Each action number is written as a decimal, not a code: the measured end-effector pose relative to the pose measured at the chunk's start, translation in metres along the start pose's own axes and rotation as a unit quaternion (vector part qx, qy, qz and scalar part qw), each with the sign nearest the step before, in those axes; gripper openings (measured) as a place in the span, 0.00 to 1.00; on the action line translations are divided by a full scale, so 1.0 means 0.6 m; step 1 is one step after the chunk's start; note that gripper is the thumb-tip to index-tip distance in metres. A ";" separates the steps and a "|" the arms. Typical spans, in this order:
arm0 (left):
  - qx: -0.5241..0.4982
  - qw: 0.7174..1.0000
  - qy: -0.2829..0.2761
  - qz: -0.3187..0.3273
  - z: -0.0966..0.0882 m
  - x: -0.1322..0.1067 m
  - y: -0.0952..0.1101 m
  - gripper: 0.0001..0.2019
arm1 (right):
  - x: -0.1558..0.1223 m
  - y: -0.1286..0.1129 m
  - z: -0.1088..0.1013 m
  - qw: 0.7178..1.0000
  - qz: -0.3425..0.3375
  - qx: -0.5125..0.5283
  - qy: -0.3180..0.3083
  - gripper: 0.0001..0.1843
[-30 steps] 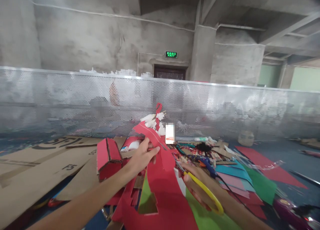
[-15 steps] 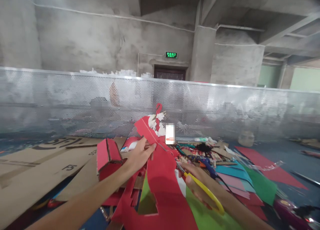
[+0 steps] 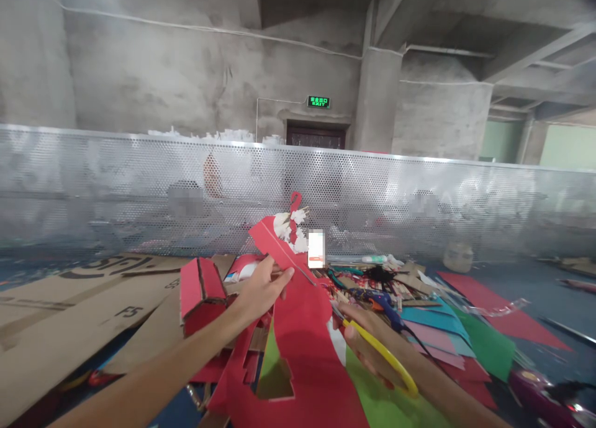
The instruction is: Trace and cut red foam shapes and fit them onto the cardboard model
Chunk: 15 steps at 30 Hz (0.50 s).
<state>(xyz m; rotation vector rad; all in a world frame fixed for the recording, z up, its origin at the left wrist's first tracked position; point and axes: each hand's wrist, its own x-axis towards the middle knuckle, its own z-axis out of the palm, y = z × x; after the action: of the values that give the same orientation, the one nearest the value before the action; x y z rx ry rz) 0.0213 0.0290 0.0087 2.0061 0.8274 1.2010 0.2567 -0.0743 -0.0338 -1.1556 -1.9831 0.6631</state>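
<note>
My left hand (image 3: 261, 289) pinches the upper edge of a large red paper sheet (image 3: 298, 335) and holds it up off the table. My right hand (image 3: 372, 347) grips yellow-handled scissors (image 3: 386, 356), whose blades reach into the red sheet near its right edge. A green sheet (image 3: 372, 391) lies under the red one. A small red paper figure with white tufts (image 3: 292, 223) stands just behind the sheet's top.
A red cardboard box (image 3: 200, 291) sits left of my hand on flattened brown cardboard (image 3: 69, 310). Coloured paper sheets (image 3: 442, 335) and craft scraps lie to the right. A perforated metal screen (image 3: 139, 186) crosses behind the table. A purple tool (image 3: 540, 394) lies at bottom right.
The top of the red sheet has shifted slightly and now covers some of the white tufts; my left fingers have closed tighter on its edge. The scissors barely moved.
</note>
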 end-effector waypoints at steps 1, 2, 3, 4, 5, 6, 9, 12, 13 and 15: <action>0.002 1.000 0.001 -0.001 0.000 0.000 0.000 0.11 | 0.001 0.000 0.000 1.000 -0.006 -0.011 0.002 0.37; 0.003 1.000 0.004 0.000 0.000 0.000 -0.001 0.11 | 0.003 0.000 0.001 1.000 -0.011 -0.021 0.004 0.37; 0.003 1.000 0.006 0.000 0.000 0.000 -0.002 0.11 | 0.004 0.000 0.001 0.999 -0.013 -0.029 0.005 0.36; 0.002 1.000 0.005 0.000 0.000 0.001 -0.003 0.12 | 0.005 0.001 0.001 0.999 -0.015 -0.038 0.006 0.36; 0.001 1.000 0.003 0.001 0.000 0.001 -0.004 0.12 | 0.006 0.001 0.001 0.999 -0.016 -0.047 0.007 0.35; -0.002 1.000 0.001 0.002 0.000 0.001 -0.005 0.11 | 0.006 0.002 0.000 0.998 -0.016 -0.055 0.008 0.35; -0.013 1.000 0.001 0.004 0.000 0.002 -0.007 0.10 | 0.005 0.006 0.000 0.998 -0.015 -0.065 0.007 0.37; -0.022 1.000 0.002 0.003 -0.001 0.003 -0.009 0.10 | 0.005 0.009 0.000 0.998 -0.017 -0.066 0.007 0.38; -0.023 1.000 -0.002 0.001 -0.001 0.003 -0.010 0.10 | 0.005 0.009 0.000 0.997 -0.025 -0.066 0.008 0.39; -0.027 1.000 -0.010 -0.002 -0.001 0.004 -0.012 0.10 | 0.005 0.009 0.001 0.997 -0.038 -0.065 0.009 0.40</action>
<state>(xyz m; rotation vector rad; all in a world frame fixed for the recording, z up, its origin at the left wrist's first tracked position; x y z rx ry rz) 0.0204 0.0352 0.0042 1.9693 0.7815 1.1878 0.2580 -0.0695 -0.0372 -1.1521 -2.0695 0.4881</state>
